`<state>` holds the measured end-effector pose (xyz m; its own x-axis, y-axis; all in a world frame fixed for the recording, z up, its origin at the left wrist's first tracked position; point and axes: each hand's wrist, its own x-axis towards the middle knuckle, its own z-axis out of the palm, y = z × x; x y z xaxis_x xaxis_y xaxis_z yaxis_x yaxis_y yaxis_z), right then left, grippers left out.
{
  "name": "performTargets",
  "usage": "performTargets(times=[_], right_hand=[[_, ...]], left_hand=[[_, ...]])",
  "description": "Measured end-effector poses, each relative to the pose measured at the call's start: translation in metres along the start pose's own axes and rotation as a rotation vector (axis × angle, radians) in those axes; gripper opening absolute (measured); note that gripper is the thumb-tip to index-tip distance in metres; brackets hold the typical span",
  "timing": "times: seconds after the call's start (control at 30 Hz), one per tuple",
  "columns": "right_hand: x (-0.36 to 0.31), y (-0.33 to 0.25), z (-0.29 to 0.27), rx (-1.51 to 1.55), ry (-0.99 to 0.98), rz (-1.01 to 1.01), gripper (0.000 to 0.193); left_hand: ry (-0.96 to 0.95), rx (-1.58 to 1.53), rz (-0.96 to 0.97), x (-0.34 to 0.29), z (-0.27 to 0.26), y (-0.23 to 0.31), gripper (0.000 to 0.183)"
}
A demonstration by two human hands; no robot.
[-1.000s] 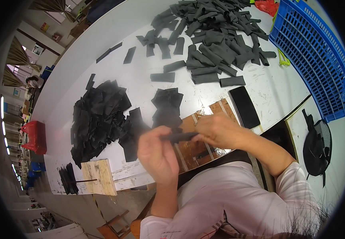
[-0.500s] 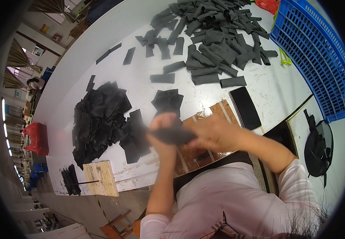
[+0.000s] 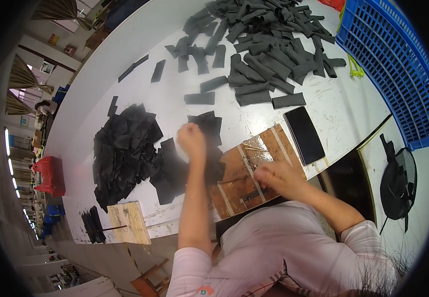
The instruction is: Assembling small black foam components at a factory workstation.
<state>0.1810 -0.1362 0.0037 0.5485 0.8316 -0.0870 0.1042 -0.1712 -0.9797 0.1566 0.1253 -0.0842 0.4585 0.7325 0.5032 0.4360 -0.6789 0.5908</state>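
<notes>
My left hand [image 3: 192, 140] is a closed fist raised over the table, just in front of a small stack of black fabric squares [image 3: 207, 124]. Nothing shows in it, and a black piece [image 3: 215, 169] lies right beneath it. My right hand [image 3: 276, 177] rests with curled fingers on a worn brown wooden board [image 3: 234, 184] at the table's near edge, with nothing visible in its grip. A thin metal rod [image 3: 252, 148] lies across the board's far end.
A big heap of black pieces [image 3: 124, 148] lies to the left. Several grey rolled strips [image 3: 261, 44] are piled at the far side, beside a blue plastic crate [image 3: 392, 64]. A black phone [image 3: 304, 134] lies to the right, and a pale wooden block [image 3: 129, 222] at the near left.
My hands held a dark piece between them over the board. They have since parted: the left went up toward the black stack, and the right dropped onto the board.
</notes>
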Motion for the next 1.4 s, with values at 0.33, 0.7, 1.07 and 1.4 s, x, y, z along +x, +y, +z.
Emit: performTargets(times=[0.33,0.7,1.07,1.4], right_hand=[[0.002,-0.009,0.088,0.506,-0.095,-0.095,0.034],[0.017,-0.017,0.097,-0.352,0.360,-0.523,0.012],[0.004,-0.011,0.088,-0.785,0.273,-0.672,0.016],[0.004,-0.003,0.088,-0.999,0.242,-0.747,0.011]], left_hand=[[-0.114,-1.944,-1.119,-0.062,-0.147,0.045,0.014],[-0.530,-1.283,-1.082,-0.138,-0.163,0.058,0.020],[-0.244,-1.030,-0.750,-0.109,-0.177,0.084,0.012],[-0.272,-1.059,-0.829,-0.113,-0.172,0.082,0.008]])
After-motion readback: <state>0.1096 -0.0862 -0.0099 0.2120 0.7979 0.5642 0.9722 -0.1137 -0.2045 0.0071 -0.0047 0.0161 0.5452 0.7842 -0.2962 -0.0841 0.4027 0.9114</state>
